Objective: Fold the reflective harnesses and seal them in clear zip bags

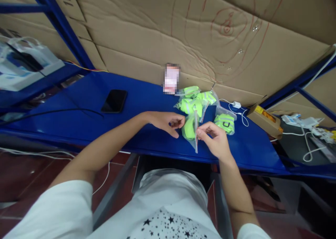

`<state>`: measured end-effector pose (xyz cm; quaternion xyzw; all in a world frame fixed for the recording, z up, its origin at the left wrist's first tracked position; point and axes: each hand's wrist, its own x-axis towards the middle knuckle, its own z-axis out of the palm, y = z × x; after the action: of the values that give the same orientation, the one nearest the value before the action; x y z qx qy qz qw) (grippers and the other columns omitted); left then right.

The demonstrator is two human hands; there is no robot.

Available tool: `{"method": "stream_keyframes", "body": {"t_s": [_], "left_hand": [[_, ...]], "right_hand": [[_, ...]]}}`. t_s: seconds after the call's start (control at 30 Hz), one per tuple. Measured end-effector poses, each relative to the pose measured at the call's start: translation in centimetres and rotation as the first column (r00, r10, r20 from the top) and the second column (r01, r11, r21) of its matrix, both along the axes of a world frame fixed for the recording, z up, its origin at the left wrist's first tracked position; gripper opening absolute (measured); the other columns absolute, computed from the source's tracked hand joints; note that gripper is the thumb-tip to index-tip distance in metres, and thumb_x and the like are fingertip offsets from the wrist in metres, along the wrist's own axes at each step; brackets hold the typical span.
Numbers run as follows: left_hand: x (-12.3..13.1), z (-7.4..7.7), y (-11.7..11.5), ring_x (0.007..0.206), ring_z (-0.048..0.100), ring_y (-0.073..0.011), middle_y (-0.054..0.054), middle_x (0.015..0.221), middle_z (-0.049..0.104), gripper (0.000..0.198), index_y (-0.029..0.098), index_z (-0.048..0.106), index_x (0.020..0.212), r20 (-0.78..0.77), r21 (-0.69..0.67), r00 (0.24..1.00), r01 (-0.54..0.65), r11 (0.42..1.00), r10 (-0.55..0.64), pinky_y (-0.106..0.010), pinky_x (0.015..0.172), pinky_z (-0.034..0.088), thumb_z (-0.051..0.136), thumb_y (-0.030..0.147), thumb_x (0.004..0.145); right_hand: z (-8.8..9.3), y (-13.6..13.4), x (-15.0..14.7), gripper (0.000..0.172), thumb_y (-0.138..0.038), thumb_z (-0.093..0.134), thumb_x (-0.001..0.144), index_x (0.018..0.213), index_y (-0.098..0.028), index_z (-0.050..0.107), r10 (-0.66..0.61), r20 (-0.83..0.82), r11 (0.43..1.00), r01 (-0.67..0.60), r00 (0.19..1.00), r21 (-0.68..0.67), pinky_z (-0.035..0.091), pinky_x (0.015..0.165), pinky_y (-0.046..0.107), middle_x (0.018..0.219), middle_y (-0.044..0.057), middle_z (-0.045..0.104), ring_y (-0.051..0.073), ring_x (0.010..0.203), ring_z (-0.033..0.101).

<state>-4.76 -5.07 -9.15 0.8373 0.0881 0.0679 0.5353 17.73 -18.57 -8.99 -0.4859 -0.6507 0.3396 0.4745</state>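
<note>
Pinched between the fingers of my right hand (214,137) is the zip edge of a clear plastic bag (189,129) with a neon yellow-green band inside. Just left of this bag is my left hand (169,122), its thumb and fingers curved and apart, with nothing visible between them. Behind the held bag lies a pile of several similar bags (190,106) with neon, grey-striped bands. Another bagged neon band (225,123), showing a dark buckle, rests to the right of my right hand.
On the blue table (147,91) a black phone (114,101) lies at the left. A blurred-out upright object (171,79) leans against the cardboard (131,32). A white charger (236,104) with cable and an open cardboard box (265,121) are at the right.
</note>
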Motion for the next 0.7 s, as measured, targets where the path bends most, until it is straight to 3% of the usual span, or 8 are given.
{"method": "stream_keyframes", "body": {"t_s": [0.1,0.17,0.23,0.37,0.53,0.7], "left_hand": [[-0.4,1.5,-2.3,0.065,0.050,-0.0125,0.001,0.072,0.056,0.033,0.018,0.056,0.078,0.084,0.099,0.987,-0.144,0.985,0.135,-0.026,0.061,0.038,0.070,0.045,0.090],[-0.4,1.7,-5.0,0.066,0.052,-0.0134,0.000,0.073,0.060,0.031,0.018,0.062,0.083,0.151,0.231,0.948,-0.309,0.922,0.280,-0.026,0.062,0.038,0.064,0.046,0.095],[-0.5,1.4,-7.7,0.071,0.055,-0.0147,-0.001,0.078,0.062,0.032,0.018,0.062,0.082,0.237,0.277,0.885,-0.457,0.845,0.400,-0.026,0.066,0.041,0.065,0.048,0.094],[-0.9,-0.1,-10.8,0.072,0.058,-0.0144,-0.001,0.079,0.064,0.032,0.018,0.061,0.081,0.242,0.161,0.834,-0.538,0.828,0.495,-0.026,0.069,0.044,0.075,0.045,0.089],[-0.4,-0.9,-9.5,0.074,0.061,-0.0142,-0.001,0.079,0.068,0.026,0.016,0.064,0.082,0.218,-0.006,0.863,-0.465,0.885,0.455,-0.025,0.071,0.046,0.072,0.039,0.092],[1.5,0.2,-5.3,0.072,0.058,-0.0141,-0.003,0.080,0.066,0.022,0.015,0.069,0.084,0.175,0.045,0.955,-0.252,0.967,0.241,-0.027,0.070,0.045,0.071,0.036,0.091]], "right_hand": [[-0.5,-2.3,-2.3,0.017,-0.040,0.071,0.093,0.087,-0.024,0.070,-0.173,0.015,0.981,0.171,0.985,0.093,0.052,0.065,0.029,0.075,0.001,0.071,0.015,0.066,0.064],[-1.0,-3.1,-3.4,0.018,-0.041,0.068,0.094,0.088,-0.024,0.069,-0.215,-0.033,0.974,0.217,0.976,0.072,0.052,0.063,0.029,0.075,0.001,0.071,0.016,0.065,0.064],[-1.5,-3.4,-4.1,0.019,-0.042,0.067,0.095,0.088,-0.025,0.068,-0.163,-0.071,0.986,0.165,0.984,0.016,0.052,0.061,0.029,0.075,0.000,0.070,0.016,0.063,0.063],[-2.4,-3.5,-4.6,0.022,-0.043,0.065,0.096,0.086,-0.024,0.068,-0.065,-0.112,0.998,0.063,0.992,-0.022,0.051,0.061,0.029,0.076,0.000,0.069,0.015,0.063,0.061],[-3.6,-3.4,-4.4,0.017,-0.039,0.063,0.097,0.088,-0.024,0.066,-0.094,-0.102,0.994,0.100,0.990,0.054,0.051,0.064,0.029,0.078,0.001,0.068,0.015,0.067,0.062],[-4.8,-2.7,-3.4,0.014,-0.036,0.060,0.098,0.091,-0.025,0.063,-0.272,-0.006,0.949,0.270,0.962,0.162,0.050,0.068,0.029,0.081,0.001,0.066,0.016,0.070,0.060]]}}
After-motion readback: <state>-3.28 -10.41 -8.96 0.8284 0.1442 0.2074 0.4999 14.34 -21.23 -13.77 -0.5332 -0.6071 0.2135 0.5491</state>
